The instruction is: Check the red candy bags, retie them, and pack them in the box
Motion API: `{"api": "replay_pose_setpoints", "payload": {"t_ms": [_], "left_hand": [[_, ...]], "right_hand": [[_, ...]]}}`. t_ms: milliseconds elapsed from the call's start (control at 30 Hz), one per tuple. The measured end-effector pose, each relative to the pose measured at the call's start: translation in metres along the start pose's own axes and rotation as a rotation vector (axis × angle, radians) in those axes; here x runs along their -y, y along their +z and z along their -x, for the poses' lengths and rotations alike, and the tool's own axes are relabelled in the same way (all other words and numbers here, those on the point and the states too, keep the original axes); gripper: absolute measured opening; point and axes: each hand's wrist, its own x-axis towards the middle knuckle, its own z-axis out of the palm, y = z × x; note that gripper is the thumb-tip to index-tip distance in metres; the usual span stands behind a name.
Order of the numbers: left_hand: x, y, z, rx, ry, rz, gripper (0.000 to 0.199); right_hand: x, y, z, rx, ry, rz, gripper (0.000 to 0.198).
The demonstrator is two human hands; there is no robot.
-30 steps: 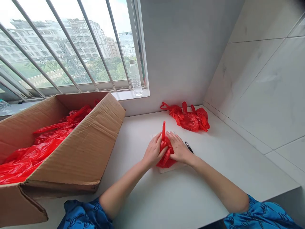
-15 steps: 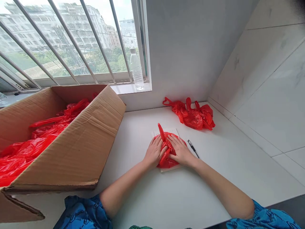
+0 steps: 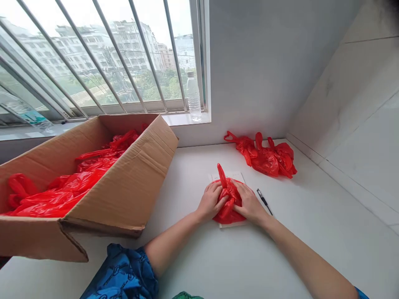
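Observation:
A knotted red plastic bag (image 3: 229, 209) lies on a white paper pad (image 3: 238, 176), with one handle loop standing up from it. My left hand (image 3: 212, 201) grips its left side, fingers curled over the plastic and thumb near the knot. On the opposite side my right hand (image 3: 249, 203) holds the bag, its thumb low and its fingers over the top. What is inside the bag is hidden. Just right of my right hand lies a black pen (image 3: 264, 200), apart from it.
An open cardboard box (image 3: 124, 182) with red plastic bags (image 3: 84, 182) inside stands at the left. More tied red bags (image 3: 268, 158) lie by the back wall. A clear bottle (image 3: 193, 97) stands on the sill of the barred window, and another bottle (image 3: 34, 116) lies further left.
The camera view has turned left, so everything appears further right. My fingers, flatter on the bag before, are now more curled around its sides. The bag stays on the pad.

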Motion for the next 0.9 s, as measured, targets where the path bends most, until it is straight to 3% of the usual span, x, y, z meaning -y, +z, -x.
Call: {"api": "replay_pose_setpoints", "payload": {"t_ms": [133, 233, 333, 433, 533, 600, 667, 733, 800, 900], "left_hand": [[-0.01, -0.012, 0.011, -0.12, 0.026, 0.085, 0.024], [-0.025, -0.019, 0.016, -0.133, 0.007, 0.16, 0.043], [-0.044, -0.023, 0.021, -0.001, -0.082, 0.192, 0.063], [-0.062, -0.036, 0.029, 0.21, -0.193, 0.132, 0.041], [-0.084, -0.074, 0.042, 0.284, -0.202, 0.253, 0.04], [-0.103, -0.113, 0.055, 0.244, -0.199, 0.444, 0.034], [-0.123, -0.157, 0.072, 0.19, -0.297, 0.638, 0.036], [-0.14, -0.197, 0.092, 0.009, -0.475, 0.769, 0.04], [-0.151, -0.233, 0.109, -0.297, -0.631, 0.818, 0.041], [-0.149, -0.282, 0.121, -0.745, -0.703, 0.704, 0.042]], "right_hand": [[0.008, -0.009, 0.011, -0.128, 0.017, -0.161, 0.034], [0.016, -0.014, 0.018, -0.132, 0.06, -0.307, 0.027], [0.026, -0.013, 0.023, -0.107, 0.04, -0.398, 0.031], [0.029, -0.009, 0.026, -0.151, 0.052, -0.448, 0.04], [0.02, -0.008, 0.027, -0.234, 0.137, -0.506, 0.049], [0.009, -0.011, 0.028, -0.256, 0.23, -0.51, 0.05], [-0.004, -0.015, 0.028, -0.251, 0.296, -0.485, 0.051], [-0.015, -0.015, 0.028, -0.244, 0.313, -0.46, 0.054], [-0.021, -0.012, 0.028, -0.237, 0.317, -0.432, 0.058], [-0.017, -0.005, 0.029, -0.149, 0.301, -0.398, 0.056]]}}
